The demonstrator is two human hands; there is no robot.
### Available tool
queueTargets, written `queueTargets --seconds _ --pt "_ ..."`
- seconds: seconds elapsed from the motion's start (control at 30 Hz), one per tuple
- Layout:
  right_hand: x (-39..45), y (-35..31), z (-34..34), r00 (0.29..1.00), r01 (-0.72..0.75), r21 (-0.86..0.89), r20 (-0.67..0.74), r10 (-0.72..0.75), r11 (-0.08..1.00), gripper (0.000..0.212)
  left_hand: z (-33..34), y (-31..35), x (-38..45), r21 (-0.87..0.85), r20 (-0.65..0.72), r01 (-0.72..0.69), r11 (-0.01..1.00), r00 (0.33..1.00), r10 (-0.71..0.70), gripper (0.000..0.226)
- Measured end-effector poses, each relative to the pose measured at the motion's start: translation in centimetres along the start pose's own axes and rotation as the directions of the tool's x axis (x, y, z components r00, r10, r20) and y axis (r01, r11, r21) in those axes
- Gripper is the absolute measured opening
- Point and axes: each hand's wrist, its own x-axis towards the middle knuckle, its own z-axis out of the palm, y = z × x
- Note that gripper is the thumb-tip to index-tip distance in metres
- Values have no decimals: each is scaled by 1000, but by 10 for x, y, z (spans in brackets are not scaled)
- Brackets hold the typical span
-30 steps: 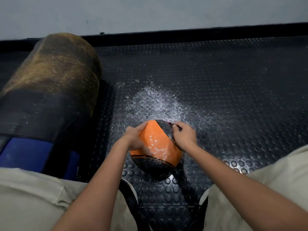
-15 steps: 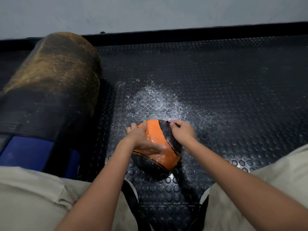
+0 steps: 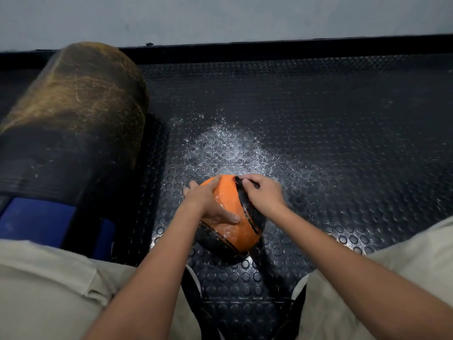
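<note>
An orange and black ball (image 3: 230, 209) is held low over a black studded floor mat (image 3: 343, 143), between the knees of a seated person. Whether its underside touches the mat cannot be told, as that part is lost in shadow.

The ball is clasped on its left side by the left hand (image 3: 208, 202). The thumb is laid across the orange panel and the fingers are wrapped round the far side, so this grip is closed round the ball.

The right hand (image 3: 263, 192) is set on the upper right of the ball, over a black panel. Its fingers are curled, and the fingertips are pinched together at the top edge of that panel, so this grip is closed on the ball too. Whether something small is also held between the fingertips cannot be made out.

A patch of white speckles (image 3: 228, 148) is spread over the mat just beyond the ball. A large dark roll (image 3: 73, 119), scuffed brown along its top, is lying to the left, well apart from the ball, with a blue block (image 3: 36, 222) seen under its near end. Beige trousers (image 3: 49, 290) fill both lower corners, and the edges of two dark shoes (image 3: 193, 283) are seen on the mat below the ball. A pale wall (image 3: 220, 15) is seen along the far edge of the mat.
</note>
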Motion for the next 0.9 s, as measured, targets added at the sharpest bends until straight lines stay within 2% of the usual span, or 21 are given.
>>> queueTargets --seconds 0.07,0.13,0.2,0.27,0.33,0.47,0.53,0.63,0.73,0.8,0.9 --pt "-1 0 2 998 55 -20 13 -55 998 25 0 -6 3 6 -12 -13 1000 1000 13 145" --pt "-2 11 -3 999 -41 13 -16 42 999 28 1 -9 3 -13 -39 -27 1000 999 26 152" --pt "-2 25 -8 979 -201 -34 -40 199 979 30 1 -10 4 -27 -58 -42 999 997 41 162" --pt "-1 33 -6 967 -253 -61 -52 250 966 31 1 -11 5 -48 -75 -65 997 995 62 159" --pt "-2 24 -1 984 -172 -36 -56 170 984 29 -1 -11 5 -107 -88 -65 992 995 56 147" --pt "-5 -3 7 988 153 -105 8 -153 983 28 -3 -8 3 -132 -108 -36 991 994 22 134" --pt "-5 -1 5 991 131 -89 1 -131 987 30 -2 -6 2 -166 -123 -46 985 992 25 134" --pt "0 20 -7 997 -57 -39 -45 55 998 32 2 -4 0 -216 -113 -59 975 993 35 135" --pt "1 32 -8 978 -202 -75 -71 197 977 29 0 0 0 -202 -98 -78 976 993 60 135" --pt "1 28 0 988 -147 -91 -62 141 985 28 -4 0 1 -161 -83 -80 984 994 67 135" --pt "-1 11 4 999 47 -106 28 -45 993 32 -7 -3 4 -130 -101 -86 988 992 73 137"
